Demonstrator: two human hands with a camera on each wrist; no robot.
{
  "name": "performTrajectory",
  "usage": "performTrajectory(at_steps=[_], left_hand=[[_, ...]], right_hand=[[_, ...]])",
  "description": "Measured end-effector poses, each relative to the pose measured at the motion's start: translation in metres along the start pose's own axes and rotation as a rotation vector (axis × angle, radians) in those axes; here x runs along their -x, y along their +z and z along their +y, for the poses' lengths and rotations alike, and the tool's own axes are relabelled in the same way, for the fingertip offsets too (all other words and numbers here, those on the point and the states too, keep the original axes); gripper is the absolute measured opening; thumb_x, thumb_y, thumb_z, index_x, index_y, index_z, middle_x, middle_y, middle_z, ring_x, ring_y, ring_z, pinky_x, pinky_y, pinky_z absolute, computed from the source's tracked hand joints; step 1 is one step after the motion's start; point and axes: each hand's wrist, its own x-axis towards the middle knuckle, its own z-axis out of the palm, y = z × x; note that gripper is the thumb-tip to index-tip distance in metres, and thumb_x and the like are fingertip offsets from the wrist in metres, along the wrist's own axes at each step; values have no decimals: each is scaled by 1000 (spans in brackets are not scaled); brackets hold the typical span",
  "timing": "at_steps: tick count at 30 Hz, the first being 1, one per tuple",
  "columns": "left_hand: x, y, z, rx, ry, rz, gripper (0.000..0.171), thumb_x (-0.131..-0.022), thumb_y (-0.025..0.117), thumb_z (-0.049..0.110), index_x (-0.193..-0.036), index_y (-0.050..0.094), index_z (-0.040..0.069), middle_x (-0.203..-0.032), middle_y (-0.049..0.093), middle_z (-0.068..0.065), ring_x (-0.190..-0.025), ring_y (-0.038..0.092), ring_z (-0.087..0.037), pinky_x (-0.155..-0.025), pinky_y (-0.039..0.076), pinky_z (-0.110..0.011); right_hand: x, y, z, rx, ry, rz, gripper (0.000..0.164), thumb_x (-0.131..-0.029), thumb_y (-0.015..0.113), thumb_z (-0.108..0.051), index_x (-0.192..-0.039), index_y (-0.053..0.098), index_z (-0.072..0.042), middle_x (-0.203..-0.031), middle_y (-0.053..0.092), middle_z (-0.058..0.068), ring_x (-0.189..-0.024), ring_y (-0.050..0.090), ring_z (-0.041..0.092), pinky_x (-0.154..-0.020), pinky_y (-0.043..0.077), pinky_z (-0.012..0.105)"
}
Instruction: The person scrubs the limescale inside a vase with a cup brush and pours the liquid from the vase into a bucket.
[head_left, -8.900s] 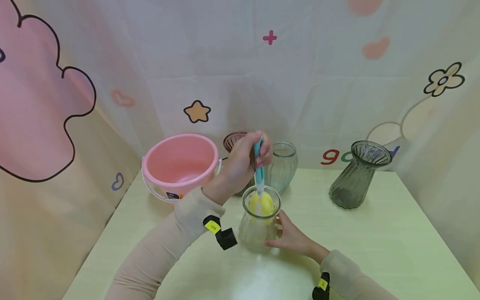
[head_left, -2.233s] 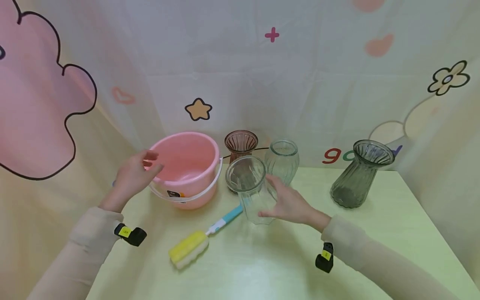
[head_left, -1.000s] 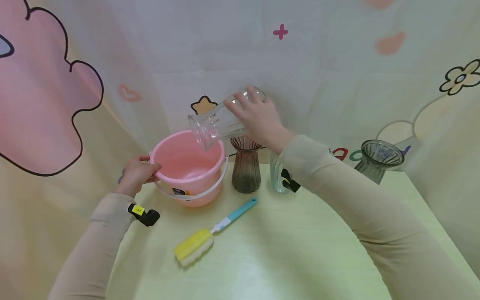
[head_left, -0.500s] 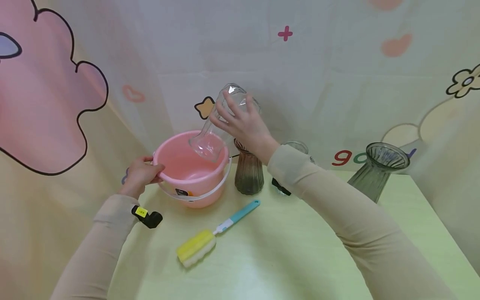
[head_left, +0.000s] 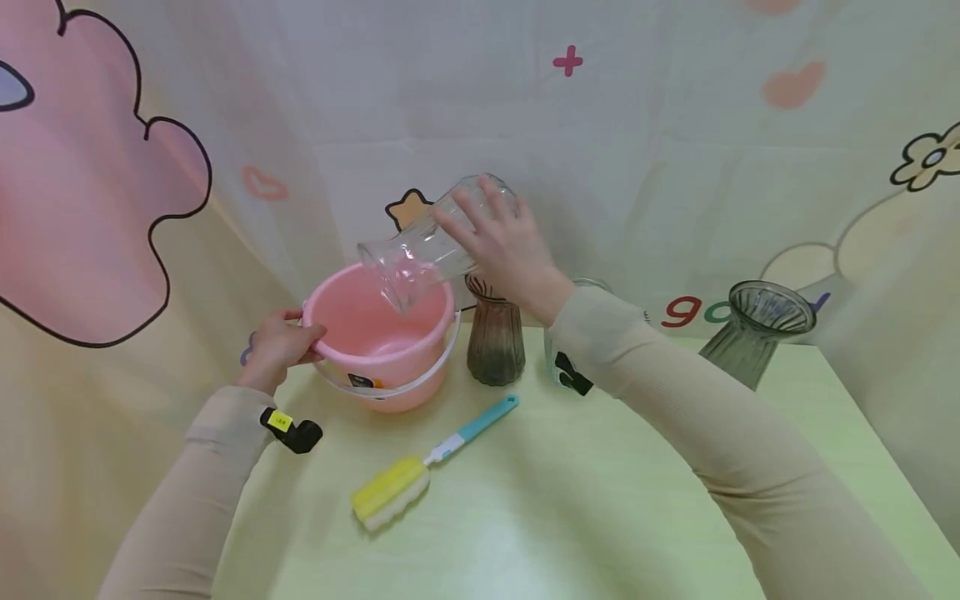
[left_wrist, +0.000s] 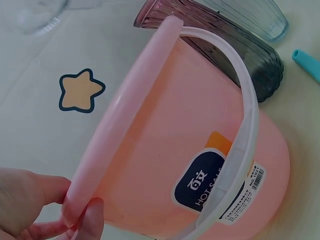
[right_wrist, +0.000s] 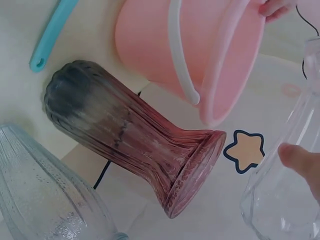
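My right hand (head_left: 510, 246) grips a clear glass vase (head_left: 420, 250) round its body. The vase is tipped on its side above the pink bucket (head_left: 390, 383), its mouth pointing left and down over the opening. In the right wrist view only part of that clear vase (right_wrist: 280, 200) shows, with a fingertip on it. With its thumb and fingers my left hand (head_left: 281, 346) pinches the bucket's left rim. The left wrist view shows the same pinch on the bucket's rim (left_wrist: 120, 122). Whether any liquid runs out cannot be made out.
A sponge brush (head_left: 390, 492) with a blue handle lies in front of the bucket. Right of the bucket stands a reddish-grey vase (head_left: 497, 342). A pale glass vase (head_left: 555, 358) is partly behind my right forearm; a dark grey vase (head_left: 750, 342) stands further right.
Earlier the brush was inside the clear vase; it now lies on the table. The vase was lifted and tipped over the bucket, steeper half a second ago. My left hand took hold of the rim.
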Motion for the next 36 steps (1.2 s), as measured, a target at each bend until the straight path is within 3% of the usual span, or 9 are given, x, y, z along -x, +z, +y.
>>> performTrajectory(at_steps=[7,10,13,16,18,21,24,27,36], left_hand=[[2,2,-3,-59,8,19,67,-91,53,32,-141,23,-1,-103,55,-17,-74,66,-17,-72,54,-29],[6,2,-2,-152,62,101,64,-91,48,39,-137,31,-1,-114,53,-20,-90,62,-25,-76,53,-31],[16,7,5,-243,213,240,58,-90,48,41,-131,40,1,-125,49,-19,-109,51,-34,-86,46,-42],[29,21,16,-277,476,289,51,-88,56,35,-127,46,3,-125,49,-16,-113,45,-33,-90,40,-47],[38,34,24,-252,678,207,53,-84,65,27,-128,46,6,-128,48,-12,-117,44,-32,-94,37,-48],[52,57,31,-196,809,-35,70,-78,73,24,-137,37,14,-137,43,-7,-123,41,-30,-99,35,-49],[64,81,33,-102,802,-255,87,-74,76,20,-144,24,25,-144,35,-5,-129,37,-30,-102,33,-51],[74,106,33,-31,778,-384,97,-72,78,15,-145,16,31,-147,30,-3,-130,37,-29,-102,34,-50],[102,161,30,-13,752,-469,83,-69,78,3,-138,31,7,-138,40,-14,-120,46,-32,-88,48,-43]], right_hand=[[16,-7,13,-371,101,53,91,-66,78,-44,-139,28,-24,-143,32,7,-134,26,32,-86,47,50],[29,-14,15,-512,153,42,94,-63,80,-44,-140,28,-24,-140,35,6,-130,32,30,-83,48,48],[43,-20,12,-635,194,14,96,-62,80,-44,-140,28,-23,-133,41,6,-117,43,26,-80,48,43],[58,-24,6,-766,224,-32,96,-61,80,-43,-140,30,-21,-130,45,6,-111,47,24,-81,46,41],[66,-24,2,-865,230,-57,96,-61,81,-41,-139,31,-18,-131,46,6,-112,48,22,-86,45,39],[78,-20,-4,-997,237,-105,98,-62,82,-37,-141,29,-13,-138,41,4,-123,43,21,-96,41,39],[92,-11,-10,-1128,238,-149,99,-62,83,-34,-142,27,-11,-140,40,4,-127,41,21,-100,38,41],[109,2,-17,-1213,240,-203,99,-64,82,-34,-142,26,-13,-140,40,3,-127,41,22,-99,39,44],[166,50,-32,-1373,223,-320,93,-63,83,-30,-139,30,-19,-134,46,0,-125,44,21,-100,37,46]])
